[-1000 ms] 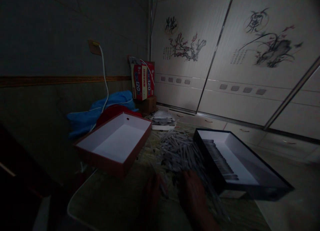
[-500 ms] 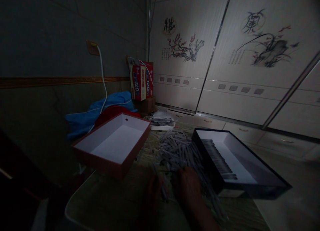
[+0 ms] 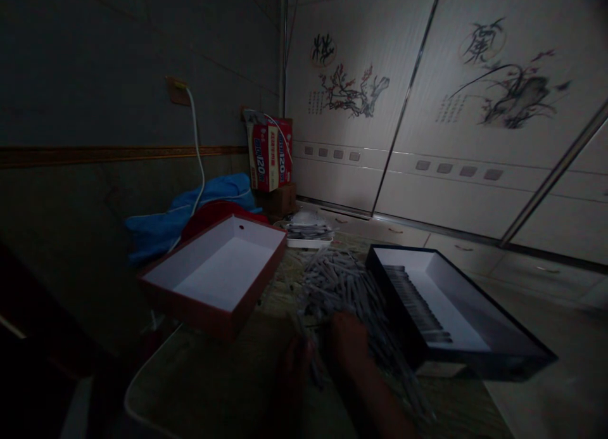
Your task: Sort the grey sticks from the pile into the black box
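A heap of slim grey pen-like sticks lies on the dim table. My left hand is low in the middle, fingers closed around one or more of these sticks that point up toward the heap. Close beside it, my right hand is curled at the near edge of the heap. Its fingertips face away from me, and what they grip is hidden in shadow. To the right, a dark-sided box with a white inside holds a row of similar sticks laid side by side.
A red-brown box with a white inside stands at the left. Behind the heap sits a white tray of more sticks. A blue cloth, a white cable and a red carton are near the wall.
My right hand has moved slightly left and is more curled. My left hand has shifted slightly, and the sticks by it sit at a different angle. Both boxes stay put.
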Motion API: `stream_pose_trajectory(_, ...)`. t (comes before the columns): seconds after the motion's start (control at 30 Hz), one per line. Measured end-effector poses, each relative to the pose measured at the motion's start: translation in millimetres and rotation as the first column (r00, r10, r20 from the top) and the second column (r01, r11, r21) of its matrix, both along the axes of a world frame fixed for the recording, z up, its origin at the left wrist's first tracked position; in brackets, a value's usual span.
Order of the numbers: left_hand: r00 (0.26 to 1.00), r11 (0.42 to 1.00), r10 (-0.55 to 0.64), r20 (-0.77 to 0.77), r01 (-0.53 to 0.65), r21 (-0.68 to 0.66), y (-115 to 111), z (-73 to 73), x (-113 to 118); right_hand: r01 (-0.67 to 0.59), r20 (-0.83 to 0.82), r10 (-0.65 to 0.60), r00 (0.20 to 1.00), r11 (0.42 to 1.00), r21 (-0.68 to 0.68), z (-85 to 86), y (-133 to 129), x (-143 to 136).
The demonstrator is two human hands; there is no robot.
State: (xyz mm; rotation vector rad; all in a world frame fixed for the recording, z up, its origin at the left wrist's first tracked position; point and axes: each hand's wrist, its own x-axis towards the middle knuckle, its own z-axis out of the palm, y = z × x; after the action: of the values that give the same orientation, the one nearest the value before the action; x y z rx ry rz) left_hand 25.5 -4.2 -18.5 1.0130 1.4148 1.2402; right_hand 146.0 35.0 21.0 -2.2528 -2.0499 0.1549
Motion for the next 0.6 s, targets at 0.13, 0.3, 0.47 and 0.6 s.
stream_pose_trajectory(0.13,0.999,1.0,-0.025,-0.037,0.025,0.007,0,0.9,-1,0.009,-0.085,-0.003,0.996,0.998,0.065,-2.8,3,-2)
stream_pose_trajectory(0.3,0.992,0.996,-0.054,-0.117,0.061,0.063,-2,3.4,0,0.043,-0.322,0.022,0.947,0.981,0.192,5.3,-2,19)
stream_pose_trajectory(0.47,0.971,0.993,-0.075,-0.227,0.093,0.067,-6,1.3,4,0.137,-0.711,0.091,0.697,0.957,0.257,11.1,-22,45)
stream_pose_trajectory(0.6,0.923,0.967,-0.137,-0.36,0.203,0.152,-8,-10.3,7,0.313,-0.996,0.08,0.051,0.945,0.092,1.1,-47,52)
